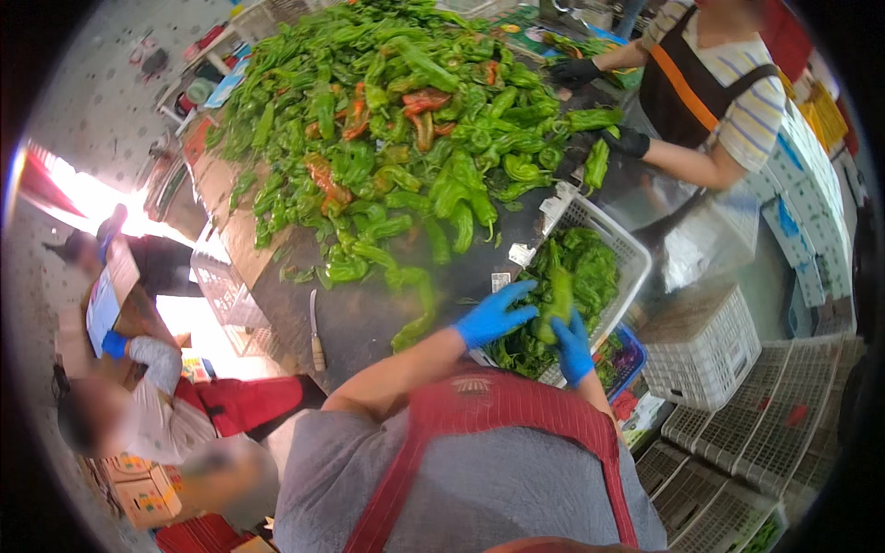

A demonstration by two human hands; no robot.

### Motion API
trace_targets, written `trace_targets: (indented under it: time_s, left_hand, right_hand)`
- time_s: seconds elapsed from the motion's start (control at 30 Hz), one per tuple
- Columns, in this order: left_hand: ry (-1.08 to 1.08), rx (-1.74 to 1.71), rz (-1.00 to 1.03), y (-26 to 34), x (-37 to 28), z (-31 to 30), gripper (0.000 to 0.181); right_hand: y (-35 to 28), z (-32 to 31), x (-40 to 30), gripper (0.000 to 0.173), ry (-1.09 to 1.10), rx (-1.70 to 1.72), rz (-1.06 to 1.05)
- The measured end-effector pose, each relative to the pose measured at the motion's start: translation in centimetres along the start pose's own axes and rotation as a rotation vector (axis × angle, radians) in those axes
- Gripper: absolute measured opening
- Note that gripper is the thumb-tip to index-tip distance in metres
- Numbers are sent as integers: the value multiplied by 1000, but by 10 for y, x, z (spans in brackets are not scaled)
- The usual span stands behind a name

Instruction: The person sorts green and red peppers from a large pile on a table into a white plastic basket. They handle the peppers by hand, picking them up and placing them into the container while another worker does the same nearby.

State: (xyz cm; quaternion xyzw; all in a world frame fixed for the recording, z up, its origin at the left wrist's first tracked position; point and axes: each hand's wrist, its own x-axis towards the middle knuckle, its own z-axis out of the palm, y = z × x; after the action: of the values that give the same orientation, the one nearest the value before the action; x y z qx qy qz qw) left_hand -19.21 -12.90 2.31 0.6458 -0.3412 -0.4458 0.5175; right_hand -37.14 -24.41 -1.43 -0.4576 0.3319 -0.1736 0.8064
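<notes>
My right hand [575, 351], in a blue glove, has its fingers on a long green pepper [559, 297], slightly blurred, above a white plastic crate [626, 238]. Inside the crate lie green peppers [591, 259], partly hidden by my hands. My left hand [496, 315], also blue-gloved, is spread with nothing in it, over the near left side of the crate. A large heap of green peppers [387, 138], with some red and orange ones among them, covers much of the dark tabletop [359, 311].
A wooden-handled knife [317, 332] lies left on the table. Across from me a co-worker's black-gloved hand [626, 142] is at some peppers. Beside my crate are a blue basket [632, 356] and an upturned white crate [698, 352]. Other people are at left.
</notes>
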Motion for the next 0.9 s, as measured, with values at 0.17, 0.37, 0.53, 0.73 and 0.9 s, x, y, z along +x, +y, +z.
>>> trace_targets:
  time_s: [0.17, 0.37, 0.53, 0.73, 0.9]
  left_hand:
    - [456, 64, 130, -29, -12, -81, 27]
    - [730, -422, 38, 26, -37, -111, 47]
    - [1064, -774, 211, 44, -61, -168, 71]
    - [1119, -959, 485, 5, -51, -250, 80]
    - [1120, -1174, 561, 35, -36, -280, 76]
  right_hand:
    - [65, -134, -36, 47, 469, 25, 37]
    - [191, -311, -57, 58, 615, -444, -155]
    - [95, -174, 13, 65, 386, -250, 60]
    - [-16, -9, 88, 64, 51, -316, -160]
    - [-113, 85, 126, 67, -59, -315, -187]
